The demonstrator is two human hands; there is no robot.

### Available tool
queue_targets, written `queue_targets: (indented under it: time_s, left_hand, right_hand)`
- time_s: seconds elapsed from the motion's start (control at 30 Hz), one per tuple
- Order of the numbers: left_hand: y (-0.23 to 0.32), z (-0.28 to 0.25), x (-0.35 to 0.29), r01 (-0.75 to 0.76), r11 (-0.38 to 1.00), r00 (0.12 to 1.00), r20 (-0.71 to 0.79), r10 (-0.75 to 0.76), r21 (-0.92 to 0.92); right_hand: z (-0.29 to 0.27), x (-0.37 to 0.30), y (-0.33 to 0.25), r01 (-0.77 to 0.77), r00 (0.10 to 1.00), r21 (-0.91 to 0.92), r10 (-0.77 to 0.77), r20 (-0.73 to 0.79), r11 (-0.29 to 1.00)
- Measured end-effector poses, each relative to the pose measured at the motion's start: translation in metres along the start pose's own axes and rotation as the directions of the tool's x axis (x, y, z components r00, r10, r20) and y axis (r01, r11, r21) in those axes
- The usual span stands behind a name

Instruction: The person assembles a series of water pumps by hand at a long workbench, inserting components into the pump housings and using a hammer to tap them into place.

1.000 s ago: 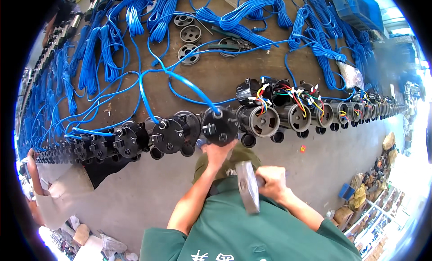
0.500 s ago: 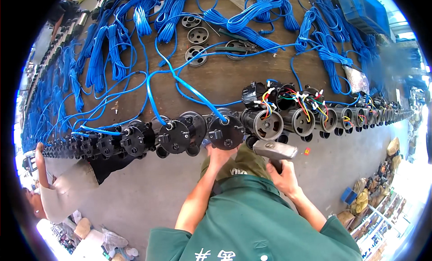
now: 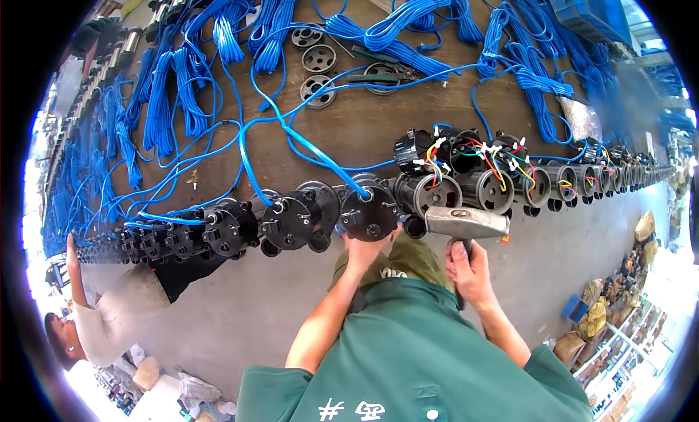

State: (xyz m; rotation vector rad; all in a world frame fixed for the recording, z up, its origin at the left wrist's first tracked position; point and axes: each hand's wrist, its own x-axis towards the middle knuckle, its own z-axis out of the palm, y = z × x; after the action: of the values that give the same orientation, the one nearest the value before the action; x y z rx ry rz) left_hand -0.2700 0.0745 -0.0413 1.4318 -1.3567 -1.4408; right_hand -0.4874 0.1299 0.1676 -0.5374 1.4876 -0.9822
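My right hand is closed around the handle of a hammer. Its grey metal head hovers just below the open motor housings, lying sideways. My left hand is under a cylindrical motor with a round black end cap, at the table's near edge. Its fingers wrap beneath the motor and are mostly hidden; one fingertip shows by the cap's right side. A thick blue cable enters this cap from above. To the left stands another capped motor, also with a blue cable.
Open motor housings with coloured wires continue rightward along the edge. Capped motors run left toward a co-worker. Coiled blue cables, metal rings and green-handled pliers lie on the brown table. A blue crate stands far right.
My right hand has lifted the hammer a little up and to the right, and its handle now shows more. My left hand stays under the same motor. The view has shifted slightly.
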Motion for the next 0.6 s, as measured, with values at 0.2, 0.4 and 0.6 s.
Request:
queue_targets:
  time_s: [0.2,0.4,0.6]
  left_hand:
    - [0.012,0.001,0.004,0.043,0.984,0.997,0.07,-0.031,-0.171]
    - [0.035,-0.018,-0.002,0.321,0.938,0.913,0.223,-0.343,0.127]
    - [0.019,-0.078,-0.042,0.431,0.899,0.884,0.164,-0.437,0.072]
  right_hand:
    - [0.005,0.005,0.019,-0.094,0.995,-0.319,0.098,-0.005,0.943]
    - [-0.017,-0.011,-0.018,-0.02,0.998,-0.155,0.011,-0.061,0.988]
    - [-0.021,-0.027,-0.01,-0.035,0.987,-0.439,-0.037,-0.155,0.898]
